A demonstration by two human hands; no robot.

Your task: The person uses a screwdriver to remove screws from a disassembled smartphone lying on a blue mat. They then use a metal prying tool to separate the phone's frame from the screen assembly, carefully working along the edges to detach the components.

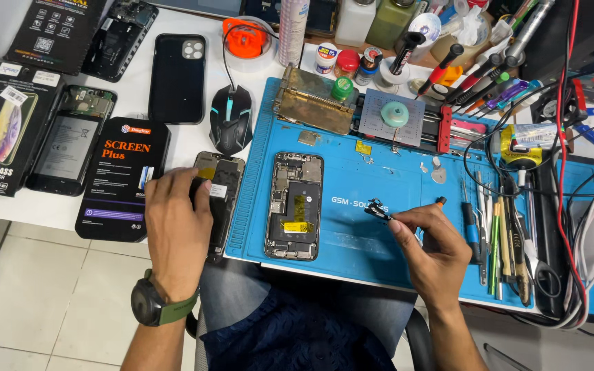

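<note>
Resting flat on a black phone screen (218, 199) left of centre, the left hand (177, 230) grips nothing; the right hand (431, 251) pinches a small black part (377, 209) beside the opened phone (295, 205).

The left hand (177, 230) lies palm down, back of the hand up, fingers stretched forward and pressed flat, close together; its wrist is straight, ringed by a dark watch (151, 304) on a green strap; the left forearm rises from the lower edge, leaning a little rightward; the right hand (433, 251) is curled, fingers (407, 221) drawn to a pinch at the thumb, pointing left; its wrist bends inward; the bare right forearm runs in from the lower right.
</note>
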